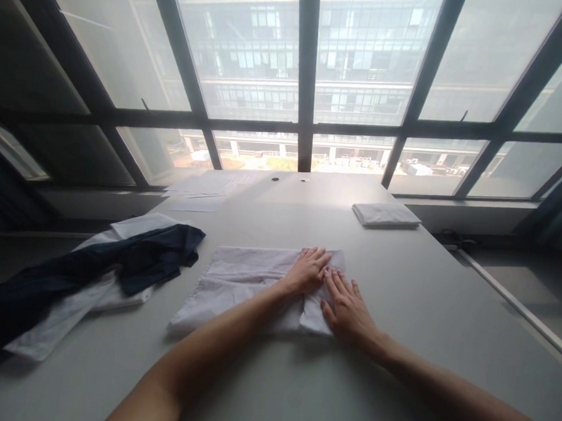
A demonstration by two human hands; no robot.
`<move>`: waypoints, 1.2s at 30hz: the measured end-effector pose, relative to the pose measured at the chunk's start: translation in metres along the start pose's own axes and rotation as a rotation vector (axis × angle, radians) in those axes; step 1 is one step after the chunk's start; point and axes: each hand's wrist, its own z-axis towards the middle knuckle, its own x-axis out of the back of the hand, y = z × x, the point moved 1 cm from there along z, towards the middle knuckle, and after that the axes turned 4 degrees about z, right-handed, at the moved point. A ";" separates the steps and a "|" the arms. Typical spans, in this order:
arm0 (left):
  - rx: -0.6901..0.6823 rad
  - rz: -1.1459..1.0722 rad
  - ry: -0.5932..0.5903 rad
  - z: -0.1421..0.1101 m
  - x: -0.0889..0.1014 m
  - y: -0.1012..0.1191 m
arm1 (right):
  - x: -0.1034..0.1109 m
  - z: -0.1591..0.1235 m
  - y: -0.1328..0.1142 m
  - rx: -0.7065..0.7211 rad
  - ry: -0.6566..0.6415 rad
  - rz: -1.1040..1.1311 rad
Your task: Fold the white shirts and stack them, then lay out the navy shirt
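A white cloth garment lies partly folded on the table in front of me, its right end turned over in a narrow flap. My left hand rests flat on the upper part of that flap, fingers stretched out. Just right of it, my right hand lies with its fingers extended on the flap's right edge. The fingertips of both hands come close together. My left forearm crosses over the cloth and hides part of its lower edge. The garment's exact kind cannot be made out.
On the left, a dark navy garment lies in a loose heap over white clothes, hanging past the table's left side. A folded white cloth sits at the right edge of the table. Paper sheets lie at the back left, before the windows.
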 end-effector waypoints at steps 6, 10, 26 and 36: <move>-0.187 -0.018 0.014 -0.030 0.067 0.026 | 0.002 0.000 0.004 -0.024 -0.015 0.071; -0.509 -0.076 -0.132 -0.080 0.090 0.050 | -0.001 0.000 0.008 -0.016 -0.012 0.080; -0.359 0.322 -0.077 -0.125 0.068 0.069 | -0.003 0.001 0.009 0.010 0.018 0.079; -0.344 0.197 -0.093 -0.123 0.065 0.075 | -0.004 0.001 0.011 0.005 0.004 0.057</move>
